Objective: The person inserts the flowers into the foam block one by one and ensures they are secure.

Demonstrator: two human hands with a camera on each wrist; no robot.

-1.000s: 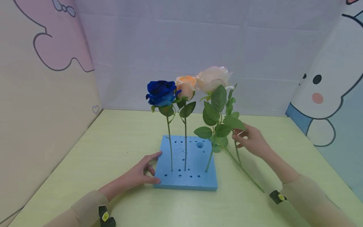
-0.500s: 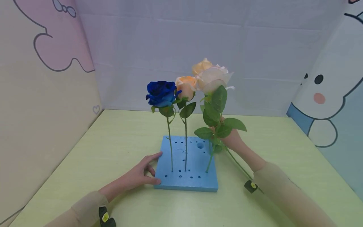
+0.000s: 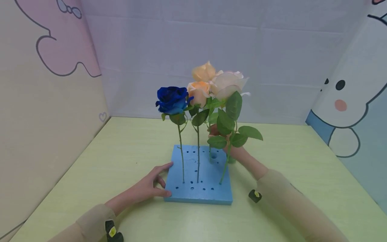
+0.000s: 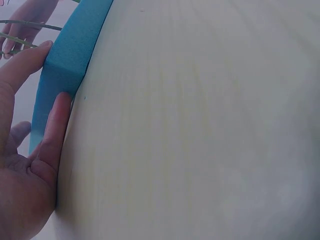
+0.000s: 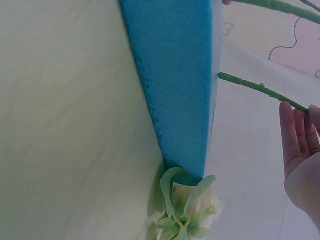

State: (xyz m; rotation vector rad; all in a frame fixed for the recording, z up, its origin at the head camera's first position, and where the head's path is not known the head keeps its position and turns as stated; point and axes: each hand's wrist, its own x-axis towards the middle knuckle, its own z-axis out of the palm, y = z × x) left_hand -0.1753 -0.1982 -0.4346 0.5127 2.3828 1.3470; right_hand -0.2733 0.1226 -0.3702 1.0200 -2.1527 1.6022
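Far right over the block, our right hand pinches a yellow rose by its stem.
Our left hand, fingers spread, touches the block's left side.

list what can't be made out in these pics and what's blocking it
Held stem: right wrist view sees the board edge-on, so whether the tip is inserted is hidden.
Right hand: head view, leaves partly cover it.
Cream rose: right wrist view, lower edge cuts it off.
Left hand: left wrist view, left edge crops it.
Small holes: head view, too small to judge depth.
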